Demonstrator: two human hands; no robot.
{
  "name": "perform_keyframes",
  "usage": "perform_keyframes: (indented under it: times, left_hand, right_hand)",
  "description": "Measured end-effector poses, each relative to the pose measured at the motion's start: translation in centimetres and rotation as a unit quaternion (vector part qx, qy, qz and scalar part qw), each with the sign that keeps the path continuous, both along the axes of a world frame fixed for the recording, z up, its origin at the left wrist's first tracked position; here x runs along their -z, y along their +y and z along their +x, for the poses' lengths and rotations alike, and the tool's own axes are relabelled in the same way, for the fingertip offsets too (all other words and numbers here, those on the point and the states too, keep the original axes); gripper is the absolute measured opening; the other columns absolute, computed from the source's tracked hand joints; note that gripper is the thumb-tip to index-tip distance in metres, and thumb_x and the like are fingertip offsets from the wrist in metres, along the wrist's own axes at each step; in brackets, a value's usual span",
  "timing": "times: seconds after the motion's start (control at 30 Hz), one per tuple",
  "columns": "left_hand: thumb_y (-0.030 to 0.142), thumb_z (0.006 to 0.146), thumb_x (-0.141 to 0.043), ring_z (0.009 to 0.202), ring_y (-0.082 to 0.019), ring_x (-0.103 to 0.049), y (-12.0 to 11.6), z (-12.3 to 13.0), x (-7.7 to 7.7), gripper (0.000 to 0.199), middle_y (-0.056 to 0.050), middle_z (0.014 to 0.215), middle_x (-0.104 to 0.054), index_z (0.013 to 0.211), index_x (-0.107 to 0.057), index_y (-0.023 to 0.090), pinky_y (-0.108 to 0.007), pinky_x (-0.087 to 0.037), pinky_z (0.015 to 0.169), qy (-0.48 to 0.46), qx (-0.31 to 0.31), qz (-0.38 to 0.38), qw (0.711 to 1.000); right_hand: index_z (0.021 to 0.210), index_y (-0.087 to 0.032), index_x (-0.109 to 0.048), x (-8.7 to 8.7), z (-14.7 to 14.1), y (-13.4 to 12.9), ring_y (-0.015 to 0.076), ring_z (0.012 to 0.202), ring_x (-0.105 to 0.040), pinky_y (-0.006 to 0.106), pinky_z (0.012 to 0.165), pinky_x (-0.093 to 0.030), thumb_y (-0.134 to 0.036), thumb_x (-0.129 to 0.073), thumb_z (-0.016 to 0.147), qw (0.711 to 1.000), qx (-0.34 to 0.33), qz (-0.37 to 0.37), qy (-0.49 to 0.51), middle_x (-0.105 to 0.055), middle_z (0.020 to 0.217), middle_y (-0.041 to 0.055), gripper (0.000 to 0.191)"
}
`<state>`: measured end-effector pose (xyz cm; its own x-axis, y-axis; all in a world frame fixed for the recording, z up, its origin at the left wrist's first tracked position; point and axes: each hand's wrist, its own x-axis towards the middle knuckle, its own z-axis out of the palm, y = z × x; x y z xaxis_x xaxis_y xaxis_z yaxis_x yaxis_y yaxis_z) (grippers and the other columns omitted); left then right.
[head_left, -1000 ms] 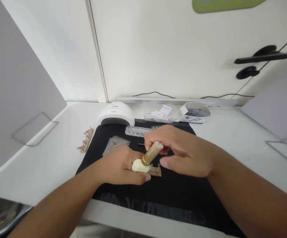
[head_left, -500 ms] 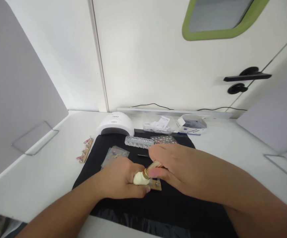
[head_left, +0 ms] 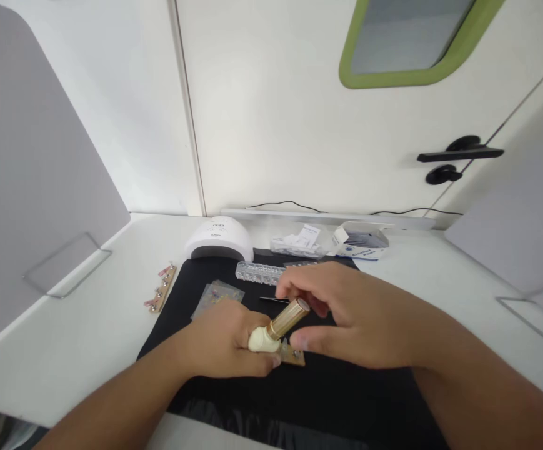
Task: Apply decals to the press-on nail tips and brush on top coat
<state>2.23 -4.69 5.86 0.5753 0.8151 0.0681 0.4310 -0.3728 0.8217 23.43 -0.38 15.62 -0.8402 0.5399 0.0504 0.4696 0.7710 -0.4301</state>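
Note:
My left hand (head_left: 234,340) is closed around a cream nail polish bottle (head_left: 262,340) and holds it tilted over the black mat. The gold cap (head_left: 290,317) sits on the bottle and points up to the right. Beside the cap is my right hand (head_left: 341,312), its thumb and fingers apart and curved, with nothing seen between them. A wooden nail-tip stand (head_left: 298,357) with a clear tip lies partly hidden under the bottle and my left hand. Just behind the hands is a thin dark tool (head_left: 271,299), its right end covered by my right hand.
On the mat (head_left: 247,400) lie clear sachets (head_left: 215,297) and a compartment box of gems (head_left: 257,272). A white nail lamp (head_left: 219,239) stands behind, with a clear tub (head_left: 299,244) and a pad box (head_left: 361,240). Another nail-tip stand (head_left: 162,290) lies left.
My right hand has let go of the gold cap and spread its fingers, moving slightly right. My left hand keeps hold of the bottle. The view has tipped slightly.

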Motion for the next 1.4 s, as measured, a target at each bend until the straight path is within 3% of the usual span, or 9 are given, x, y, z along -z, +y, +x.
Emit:
perform_keyframes:
  times: [0.13, 0.33, 0.43, 0.57, 0.83, 0.93, 1.1, 1.3, 1.4]
  left_hand:
    - [0.035, 0.078, -0.067, 0.052, -0.01, -0.042, 0.0, 0.0, -0.2, 0.027, 0.006, 0.058, -0.047, 0.067, -0.047, 0.021, -0.022, -0.027, 0.051, 0.016, -0.022, 0.001, 1.0]
    - [0.034, 0.078, -0.065, 0.053, -0.011, -0.04, 0.2, -0.1, -0.1, 0.027, 0.006, 0.058, -0.045, 0.069, -0.044, 0.021, -0.024, -0.028, 0.054, 0.051, -0.031, 0.019, 0.998]
    - [0.037, 0.079, -0.066, 0.054, -0.011, -0.041, 0.3, -0.2, 0.0, 0.028, 0.005, 0.059, -0.045, 0.069, -0.045, 0.021, -0.025, -0.029, 0.055, 0.067, -0.035, 0.026, 0.997]
    - [0.034, 0.079, -0.066, 0.053, -0.011, -0.04, 0.3, -0.4, 0.0, 0.027, 0.006, 0.058, -0.045, 0.069, -0.045, 0.021, -0.025, -0.025, 0.054, 0.08, -0.046, 0.037, 0.995]
    - [0.035, 0.083, -0.063, 0.057, -0.012, -0.043, 0.7, -1.1, -0.5, 0.026, 0.005, 0.061, -0.047, 0.07, -0.046, 0.021, -0.027, -0.028, 0.057, 0.099, -0.065, 0.06, 0.991]
    - [0.035, 0.085, -0.062, 0.058, -0.014, -0.048, 0.9, -1.4, -0.4, 0.024, 0.004, 0.062, -0.055, 0.07, -0.05, 0.021, -0.027, -0.03, 0.059, 0.104, -0.076, 0.063, 0.99]
    - [0.036, 0.086, -0.063, 0.059, -0.014, -0.052, 1.2, -1.8, -0.1, 0.024, 0.003, 0.062, -0.059, 0.071, -0.053, 0.02, -0.028, -0.031, 0.059, 0.105, -0.087, 0.073, 0.988]
    - [0.037, 0.087, -0.064, 0.056, -0.013, -0.049, 1.3, -2.0, -0.1, 0.027, 0.005, 0.06, -0.056, 0.07, -0.05, 0.021, -0.027, -0.03, 0.058, 0.103, -0.094, 0.073, 0.987]
    - [0.038, 0.087, -0.063, 0.057, -0.013, -0.052, 1.2, -2.0, -0.2, 0.027, 0.004, 0.061, -0.058, 0.071, -0.051, 0.021, -0.027, -0.031, 0.058, 0.105, -0.09, 0.074, 0.988]
  right_hand:
    - [0.06, -0.022, -0.042, 0.3, -0.2, -0.3, 0.0137, 0.052, -0.043, 0.029, 0.054, -0.026, -0.043, -0.055, 0.095, 0.998, 0.03, 0.057, -0.007, -0.053, 0.056, -0.0011, 0.043]
    - [0.081, -0.021, -0.055, 0.1, -0.2, -0.2, 0.0155, 0.059, -0.049, 0.029, 0.059, -0.035, -0.022, -0.048, 0.092, 0.997, -0.037, 0.06, -0.012, -0.062, 0.072, 0.002, 0.013]
    - [0.083, -0.021, -0.056, 0.0, -0.4, -0.1, 0.0147, 0.055, -0.048, 0.027, 0.056, -0.034, -0.02, -0.053, 0.084, 0.999, -0.009, 0.036, -0.015, -0.058, 0.066, -0.0015, 0.004]
    - [0.071, -0.023, -0.052, 0.3, -0.4, -0.1, 0.0147, 0.052, -0.047, 0.027, 0.052, -0.029, -0.041, -0.057, 0.092, 0.998, 0.062, 0.031, -0.014, -0.056, 0.058, -0.0023, 0.028]
    - [0.084, -0.022, -0.056, 0.8, -0.3, 0.5, 0.0147, 0.059, -0.048, 0.03, 0.061, -0.037, -0.014, -0.047, 0.086, 0.993, -0.075, 0.076, 0.056, -0.06, 0.076, 0.0013, 0.012]
    - [0.088, -0.022, -0.058, 1.1, -0.7, 0.7, 0.0153, 0.058, -0.048, 0.03, 0.059, -0.035, -0.022, -0.057, 0.082, 0.997, -0.002, 0.06, 0.038, -0.058, 0.069, -0.0013, 0.006]
    - [0.065, -0.023, -0.049, 1.7, -1.2, 1.0, 0.0153, 0.051, -0.044, 0.032, 0.055, -0.028, -0.048, -0.053, 0.091, 0.993, 0.095, 0.074, -0.02, -0.051, 0.053, -0.0015, 0.036]
    - [0.083, -0.021, -0.059, 2.2, -1.2, 1.2, 0.0153, 0.056, -0.048, 0.031, 0.06, -0.032, -0.022, -0.051, 0.087, 0.994, 0.006, 0.101, 0.041, -0.057, 0.063, -0.0013, 0.009]
    - [0.084, -0.022, -0.058, 2.7, -1.3, 1.3, 0.0129, 0.053, -0.046, 0.029, 0.057, -0.031, -0.014, -0.052, 0.08, 0.992, -0.015, 0.083, 0.094, -0.054, 0.063, -0.0041, 0.011]
